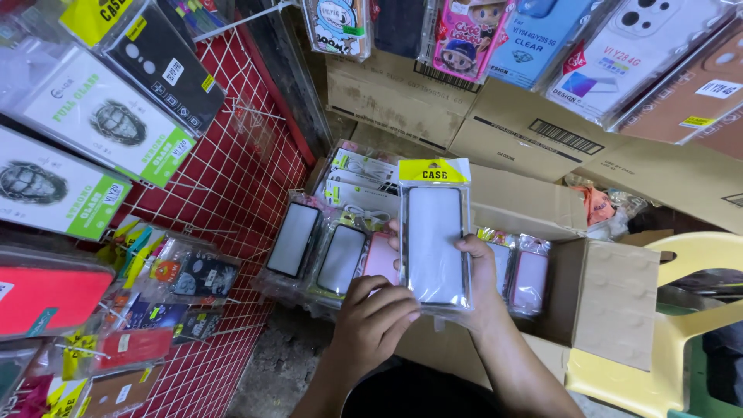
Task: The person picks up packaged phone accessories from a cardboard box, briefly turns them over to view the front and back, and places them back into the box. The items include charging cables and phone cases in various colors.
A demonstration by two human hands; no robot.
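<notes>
My right hand [481,288] holds a packaged phone case [433,232] upright, a clear sleeve with a yellow header card, gripped by its right edge. My left hand [375,319] rests its fingers on the pack's lower left corner. Just behind it, an open cardboard box [611,302] holds several more packaged cases [340,259] standing in rows, some pink, some clear with black rims.
A red wall with a white wire grid [232,186] on the left carries hanging cases and screen protector packs [108,124]. More packaged cases [534,39] hang overhead. Closed cardboard boxes [534,128] sit behind. A yellow plastic chair [681,325] stands at the right.
</notes>
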